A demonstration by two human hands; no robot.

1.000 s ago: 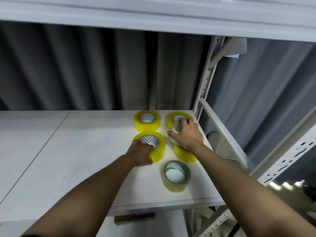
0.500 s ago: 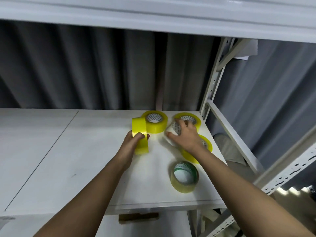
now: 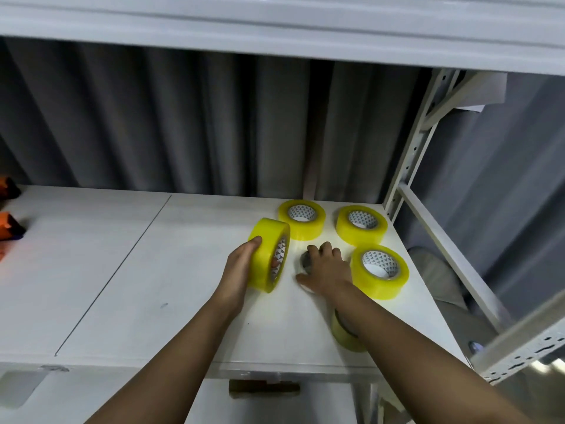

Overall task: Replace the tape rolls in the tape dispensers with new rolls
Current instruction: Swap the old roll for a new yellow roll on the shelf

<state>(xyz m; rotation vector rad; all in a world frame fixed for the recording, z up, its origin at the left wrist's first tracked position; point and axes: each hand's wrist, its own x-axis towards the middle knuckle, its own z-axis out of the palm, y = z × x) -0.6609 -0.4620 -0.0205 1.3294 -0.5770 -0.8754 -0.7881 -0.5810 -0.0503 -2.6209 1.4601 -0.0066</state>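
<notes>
yellow roll in hand (image 3: 269, 258): a full roll stood on edge, just above the white shelf (image 3: 128, 286), gripped by the left hand (image 3: 241, 267) with fingers over the top and the thumb seemingly in the core.
spent core (image 3: 305, 264): a small pale ring lying on the shelf under the right hand (image 3: 328, 270), whose fingers curl over it; a firm grip cannot be told.
other new rolls: three lie flat, back left (image 3: 302, 219), back right (image 3: 361, 224) and right (image 3: 380, 272); a paler thin roll (image 3: 345, 333) sits near the front edge, partly behind the right forearm.
dispensers: orange things (image 3: 10, 223) at the far left edge may be these; too cut off to say.
doing it well: carry the roll by its core so the outer wrap stays clean, and leave the old core well apart from the fresh stock.
</notes>
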